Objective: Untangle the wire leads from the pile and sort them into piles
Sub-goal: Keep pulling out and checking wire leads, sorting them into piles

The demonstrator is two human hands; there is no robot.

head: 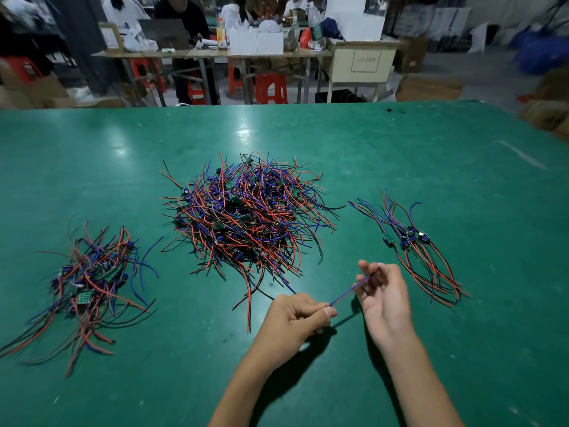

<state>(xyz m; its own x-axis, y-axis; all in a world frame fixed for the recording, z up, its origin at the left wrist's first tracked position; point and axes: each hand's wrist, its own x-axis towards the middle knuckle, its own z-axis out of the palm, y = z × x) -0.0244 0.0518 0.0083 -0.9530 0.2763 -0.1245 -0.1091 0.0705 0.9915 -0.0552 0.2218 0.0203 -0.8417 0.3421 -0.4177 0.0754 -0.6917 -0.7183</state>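
Fingers of my left hand [295, 315] pinch one end of blue wire lead [351, 291], right hand [381, 291] pinches other end, above green table [431, 155]. Big tangled pile [246, 211] behind. Small left pile [89, 282], tidy right pile [412, 245].

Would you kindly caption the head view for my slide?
Both hands stretch one blue lead between three wire piles on a green table.
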